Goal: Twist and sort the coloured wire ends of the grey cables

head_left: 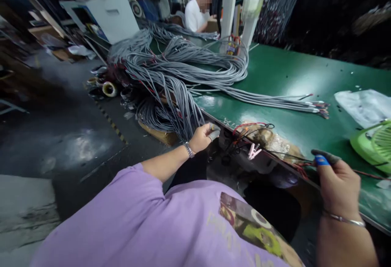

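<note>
My left hand (202, 137) is closed in a pinch at the table's front edge, with grey covers on its fingertips. Whatever it may hold is too small to make out. Beside it, a thick bundle of grey cables (183, 100) hangs over the edge. My right hand (339, 183) is closed too, thumb against fingers, at the table edge on the right; blue tape wraps the thumb and a dark cover sits on a finger. A thin black wire (285, 154) runs up to its fingertips, but whether they grip it is unclear.
More grey cables with stripped ends (319, 107) lie across the green table (284, 71). Along the front edge are a taped bundle (269, 138) and a pink clip (253, 151). A green fan (374, 142) and plastic bag (366, 104) stand right. A person (197, 12) sits behind.
</note>
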`<state>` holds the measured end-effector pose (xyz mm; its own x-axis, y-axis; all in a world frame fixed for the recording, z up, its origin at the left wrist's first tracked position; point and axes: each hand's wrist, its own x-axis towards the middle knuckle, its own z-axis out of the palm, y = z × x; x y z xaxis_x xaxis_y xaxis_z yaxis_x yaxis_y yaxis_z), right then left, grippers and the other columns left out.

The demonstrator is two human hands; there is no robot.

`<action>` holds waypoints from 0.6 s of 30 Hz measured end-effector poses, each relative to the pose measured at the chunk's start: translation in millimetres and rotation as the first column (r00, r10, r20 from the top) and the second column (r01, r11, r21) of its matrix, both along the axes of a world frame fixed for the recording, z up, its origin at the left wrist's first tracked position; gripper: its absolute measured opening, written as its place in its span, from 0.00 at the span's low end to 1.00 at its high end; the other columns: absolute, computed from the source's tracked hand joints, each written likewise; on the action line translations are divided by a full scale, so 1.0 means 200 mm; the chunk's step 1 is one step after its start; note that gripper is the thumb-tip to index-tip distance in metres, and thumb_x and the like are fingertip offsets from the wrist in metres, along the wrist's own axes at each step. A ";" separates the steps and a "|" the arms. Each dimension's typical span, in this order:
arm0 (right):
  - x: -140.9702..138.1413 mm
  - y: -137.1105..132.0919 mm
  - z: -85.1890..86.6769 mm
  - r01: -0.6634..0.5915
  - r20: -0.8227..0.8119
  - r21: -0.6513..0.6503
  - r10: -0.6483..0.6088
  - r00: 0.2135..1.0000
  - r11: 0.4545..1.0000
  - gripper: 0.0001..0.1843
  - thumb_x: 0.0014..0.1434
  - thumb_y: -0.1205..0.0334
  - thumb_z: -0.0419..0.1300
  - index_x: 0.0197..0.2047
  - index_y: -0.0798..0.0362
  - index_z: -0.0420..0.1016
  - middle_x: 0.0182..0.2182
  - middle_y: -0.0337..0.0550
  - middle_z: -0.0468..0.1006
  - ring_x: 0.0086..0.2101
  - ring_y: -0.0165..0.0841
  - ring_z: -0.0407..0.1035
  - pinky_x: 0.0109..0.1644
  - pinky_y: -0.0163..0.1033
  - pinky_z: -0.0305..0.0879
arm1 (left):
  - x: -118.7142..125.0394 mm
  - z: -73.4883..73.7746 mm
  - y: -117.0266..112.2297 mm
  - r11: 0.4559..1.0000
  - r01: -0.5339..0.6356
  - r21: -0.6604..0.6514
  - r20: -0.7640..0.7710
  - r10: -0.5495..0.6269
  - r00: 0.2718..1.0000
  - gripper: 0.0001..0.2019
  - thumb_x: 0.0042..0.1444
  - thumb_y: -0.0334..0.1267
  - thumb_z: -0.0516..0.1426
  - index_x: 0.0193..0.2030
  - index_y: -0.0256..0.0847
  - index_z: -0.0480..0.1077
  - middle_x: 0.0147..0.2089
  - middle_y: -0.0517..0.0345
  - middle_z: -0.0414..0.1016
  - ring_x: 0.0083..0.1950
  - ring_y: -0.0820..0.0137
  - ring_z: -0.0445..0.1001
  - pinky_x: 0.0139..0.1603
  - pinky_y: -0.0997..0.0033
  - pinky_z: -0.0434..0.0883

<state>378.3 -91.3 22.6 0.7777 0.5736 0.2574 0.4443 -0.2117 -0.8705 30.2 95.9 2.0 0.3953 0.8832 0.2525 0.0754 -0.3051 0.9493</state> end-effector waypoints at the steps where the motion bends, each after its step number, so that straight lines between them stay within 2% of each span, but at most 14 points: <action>1: -0.01 0.00 0.00 -0.006 -0.010 -0.039 0.006 1.000 0.999 0.15 0.50 0.52 0.65 0.42 0.42 0.86 0.35 0.51 0.84 0.36 0.49 0.78 0.38 0.53 0.73 | 0.00 0.03 0.06 0.994 0.002 0.108 -0.091 0.008 0.996 0.12 0.57 0.44 0.60 0.41 0.39 0.74 0.39 0.53 0.80 0.39 0.69 0.78 0.45 0.67 0.74; 2: -0.01 0.00 0.00 -0.006 -0.021 -0.059 0.005 1.000 0.998 0.16 0.49 0.52 0.65 0.42 0.41 0.86 0.37 0.51 0.85 0.40 0.50 0.79 0.41 0.53 0.73 | 0.00 0.07 0.12 0.975 0.008 0.223 -0.204 0.038 0.978 0.11 0.58 0.43 0.59 0.43 0.40 0.74 0.41 0.52 0.80 0.42 0.67 0.78 0.49 0.65 0.73; 4: -0.03 0.00 -0.01 0.007 -0.048 -0.062 -0.010 0.999 0.998 0.18 0.49 0.50 0.65 0.43 0.41 0.86 0.40 0.51 0.85 0.44 0.53 0.78 0.45 0.55 0.73 | 0.02 0.16 0.26 0.899 0.035 0.436 -0.423 0.171 0.890 0.10 0.57 0.40 0.58 0.43 0.40 0.75 0.44 0.50 0.79 0.49 0.63 0.76 0.56 0.61 0.70; 6: -0.03 0.00 -0.02 0.008 -0.054 -0.048 -0.011 0.999 0.999 0.20 0.48 0.48 0.65 0.44 0.42 0.85 0.40 0.50 0.85 0.45 0.55 0.78 0.47 0.57 0.72 | 0.07 0.26 0.41 0.842 0.119 0.526 -0.584 0.255 0.771 0.13 0.58 0.39 0.56 0.47 0.37 0.75 0.50 0.44 0.78 0.54 0.59 0.74 0.60 0.58 0.67; 10: -0.01 0.01 -0.04 -0.098 -0.004 -0.047 0.098 0.995 0.994 0.25 0.49 0.44 0.63 0.45 0.49 0.85 0.41 0.52 0.85 0.46 0.56 0.77 0.51 0.58 0.70 | 0.25 0.38 0.61 0.772 0.326 0.545 -0.761 0.293 0.579 0.18 0.60 0.38 0.53 0.55 0.35 0.72 0.58 0.43 0.74 0.60 0.57 0.70 0.65 0.59 0.62; 13: -0.01 0.02 -0.05 -0.128 0.039 -0.034 0.129 0.991 0.991 0.25 0.52 0.44 0.61 0.45 0.52 0.84 0.40 0.52 0.85 0.43 0.52 0.78 0.49 0.55 0.70 | 0.45 0.41 0.70 0.740 0.440 0.509 -0.838 0.308 0.451 0.26 0.57 0.36 0.55 0.62 0.33 0.66 0.68 0.40 0.65 0.66 0.55 0.64 0.67 0.59 0.59; 15: -0.02 0.02 -0.06 -0.139 0.046 0.019 0.138 0.989 0.990 0.24 0.53 0.45 0.61 0.44 0.53 0.84 0.39 0.51 0.85 0.41 0.48 0.78 0.47 0.52 0.71 | 0.57 0.42 0.75 0.742 0.454 0.493 -0.861 0.341 0.378 0.32 0.56 0.36 0.55 0.69 0.34 0.58 0.73 0.38 0.56 0.72 0.55 0.57 0.68 0.58 0.57; 16: -0.02 0.03 -0.06 -0.146 0.042 0.031 0.144 0.989 0.989 0.23 0.54 0.46 0.61 0.44 0.53 0.84 0.38 0.51 0.85 0.39 0.46 0.78 0.45 0.50 0.72 | 0.62 0.42 0.77 0.764 0.442 0.470 -0.877 0.350 0.328 0.33 0.57 0.36 0.54 0.70 0.34 0.55 0.72 0.38 0.58 0.71 0.55 0.58 0.68 0.58 0.58; 18: -0.02 0.03 -0.06 -0.171 0.033 0.065 0.169 0.985 0.983 0.22 0.55 0.47 0.61 0.44 0.54 0.83 0.37 0.49 0.85 0.37 0.43 0.78 0.43 0.48 0.72 | 0.70 0.43 0.81 0.783 0.448 0.432 -0.900 0.339 0.275 0.29 0.58 0.36 0.52 0.66 0.30 0.60 0.63 0.33 0.68 0.63 0.52 0.68 0.61 0.56 0.63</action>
